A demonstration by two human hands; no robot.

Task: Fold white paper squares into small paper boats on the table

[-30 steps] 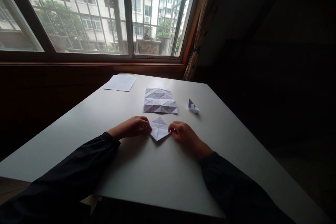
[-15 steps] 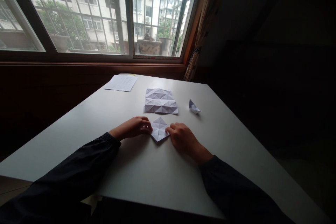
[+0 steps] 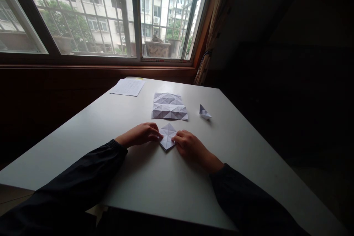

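Observation:
A small white sheet of folded paper (image 3: pixel 167 138), creased and diamond-shaped, lies on the table between my hands, one corner towards me. My left hand (image 3: pixel 141 133) grips its left corner between thumb and fingers. On the opposite side, my right hand (image 3: pixel 191 145) pinches the right corner, fingers curled. Just beyond the diamond rests a larger creased paper sheet (image 3: pixel 169 107), covered in a grid of fold lines. To the right of that sheet stands a little folded paper boat (image 3: pixel 204 112).
The white table (image 3: pixel 155 188) narrows towards the far end. Printed papers (image 3: pixel 128 87) lie at its far left corner. Behind it is a barred window (image 3: pixel 94 14), with a tied curtain (image 3: pixel 206 62) at its right side.
Both hands have moved slightly inward over the diamond's side corners, so their fingertips cover more of the paper. The larger sheet and the boat are unmoved.

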